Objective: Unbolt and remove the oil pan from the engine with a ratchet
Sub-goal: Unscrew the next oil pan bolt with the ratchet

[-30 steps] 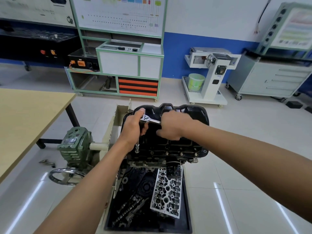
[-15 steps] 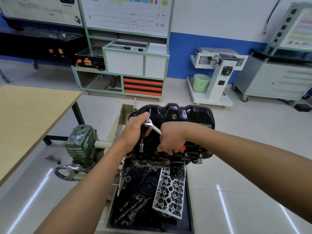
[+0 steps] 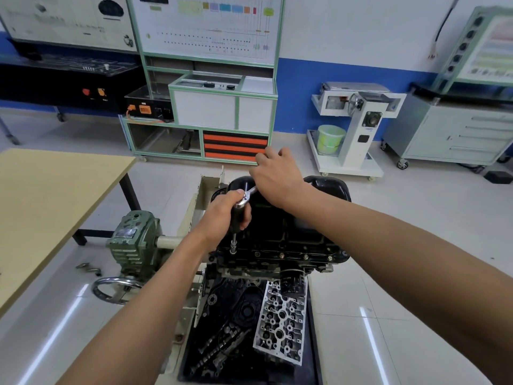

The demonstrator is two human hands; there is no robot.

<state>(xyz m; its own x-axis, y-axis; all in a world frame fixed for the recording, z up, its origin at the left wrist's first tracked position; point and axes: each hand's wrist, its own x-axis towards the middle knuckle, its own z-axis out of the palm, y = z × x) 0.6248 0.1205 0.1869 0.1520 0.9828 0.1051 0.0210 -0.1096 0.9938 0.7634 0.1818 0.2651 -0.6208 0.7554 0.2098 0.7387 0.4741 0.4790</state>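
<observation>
In the head view, the black oil pan [image 3: 327, 190] sat on the engine [image 3: 277, 245] at the centre of the frame, with the ratchet [image 3: 248, 195] standing upright at the pan's 9 o'clock edge and its socket [image 3: 233, 250] on a flange bolt. The left hand [image 3: 226, 215] was wrapped around the ratchet's dark vertical shaft just under the head, and the right hand [image 3: 277, 179] was curled over the handle, which ran under its palm toward 1 o'clock. A cylinder head [image 3: 280, 323] lay in the black tray [image 3: 313, 343] at the engine's 6 o'clock, and a wooden worktop [image 3: 50, 195] stood at 9 o'clock.
</observation>
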